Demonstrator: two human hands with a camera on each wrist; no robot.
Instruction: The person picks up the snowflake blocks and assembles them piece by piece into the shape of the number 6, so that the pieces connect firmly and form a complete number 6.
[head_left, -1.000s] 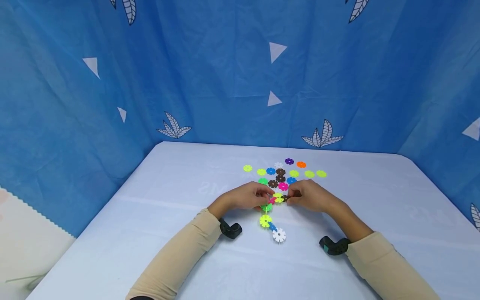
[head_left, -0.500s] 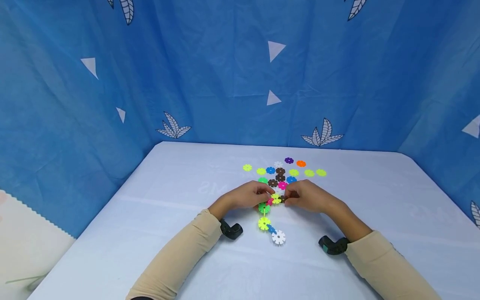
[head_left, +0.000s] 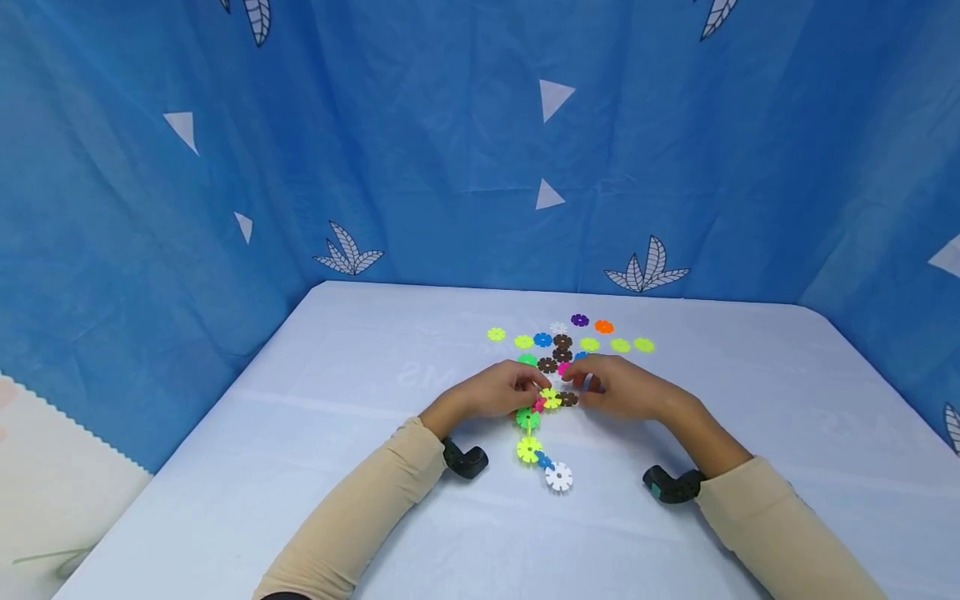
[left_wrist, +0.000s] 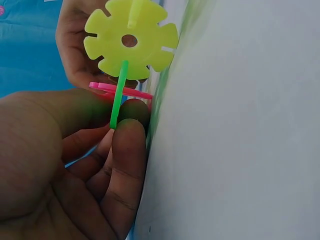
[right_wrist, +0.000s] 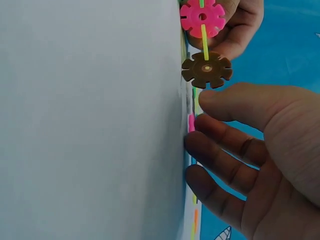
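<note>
A chain of interlocking snowflake discs runs from a white disc [head_left: 558, 477] through a small blue disc [head_left: 544, 460], a yellow disc [head_left: 528, 450] and a green disc [head_left: 528, 418]. It continues through a pink disc [right_wrist: 202, 17] and a second yellow disc [head_left: 551, 398] to a brown disc [head_left: 567, 399] at its right end. My left hand [head_left: 501, 389] pinches the chain near the green and pink discs. Beside the brown end, my right hand [head_left: 626, 388] has its fingers spread, holding nothing. Its thumb lies close to the brown disc in the right wrist view.
Several loose discs lie behind the hands, among them a purple disc [head_left: 580, 320], an orange disc [head_left: 603, 327], brown ones [head_left: 562, 355] and yellow ones [head_left: 643, 345]. The white-covered table [head_left: 360, 350] meets a blue curtain [head_left: 465, 150] at its back.
My right hand has let go of the brown disc, its fingers parting and shifting slightly away. The left hand keeps its hold; the chain's hanging part has dropped slightly toward me.
</note>
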